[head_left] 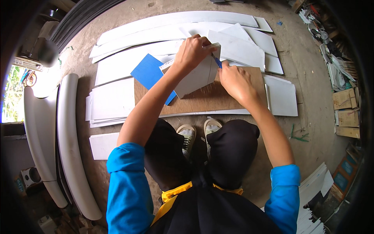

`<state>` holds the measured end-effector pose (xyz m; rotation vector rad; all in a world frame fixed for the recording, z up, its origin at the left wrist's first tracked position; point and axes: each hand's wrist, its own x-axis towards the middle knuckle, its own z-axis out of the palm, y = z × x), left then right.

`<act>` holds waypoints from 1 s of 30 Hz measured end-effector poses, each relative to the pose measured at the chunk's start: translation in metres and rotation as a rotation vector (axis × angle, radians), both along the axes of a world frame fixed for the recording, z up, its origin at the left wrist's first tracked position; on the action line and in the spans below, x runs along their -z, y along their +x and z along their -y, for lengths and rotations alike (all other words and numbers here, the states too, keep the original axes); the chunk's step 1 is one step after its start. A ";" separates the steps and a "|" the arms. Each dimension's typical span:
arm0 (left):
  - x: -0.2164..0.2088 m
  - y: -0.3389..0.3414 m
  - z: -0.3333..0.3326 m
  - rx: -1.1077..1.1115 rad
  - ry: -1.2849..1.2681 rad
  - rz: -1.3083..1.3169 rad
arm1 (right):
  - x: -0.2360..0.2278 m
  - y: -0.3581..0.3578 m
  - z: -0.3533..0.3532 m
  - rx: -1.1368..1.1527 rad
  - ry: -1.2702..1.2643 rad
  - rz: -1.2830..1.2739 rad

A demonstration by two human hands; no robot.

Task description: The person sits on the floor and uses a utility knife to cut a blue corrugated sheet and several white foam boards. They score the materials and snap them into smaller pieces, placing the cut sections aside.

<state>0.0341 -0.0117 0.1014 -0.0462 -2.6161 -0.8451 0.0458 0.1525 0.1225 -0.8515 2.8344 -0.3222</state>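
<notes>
Left hand (191, 50) clamps white corrugated plastic sheet (194, 78); right hand (233, 80) fisted round blue-handled knife (217, 61); slip risks cutting left fingers.

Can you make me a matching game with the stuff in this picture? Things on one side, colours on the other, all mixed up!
Things:
1. Ridged sheet beside the left hand
2. Board under the work
3. Folded panel that the left hand presses down
4. Sleeves on the arms

Colours:
A. Brown
B. Bright light blue
C. White
D. Dark blue

Pairs: 1-D, 2-A, 3-C, 4-B

The right hand holds a small blue tool.
</notes>
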 end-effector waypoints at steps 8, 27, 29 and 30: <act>0.015 -0.005 0.008 0.198 -0.170 -0.221 | 0.015 -0.016 0.012 -0.018 -0.058 -0.009; 0.011 0.000 0.007 0.231 -0.297 -0.211 | 0.003 -0.008 0.003 0.047 -0.060 0.205; 0.009 0.002 0.004 0.257 -0.361 -0.257 | 0.012 -0.014 0.008 0.040 -0.031 0.203; 0.007 0.001 0.003 0.268 -0.398 -0.282 | 0.013 -0.015 0.010 0.053 -0.036 0.202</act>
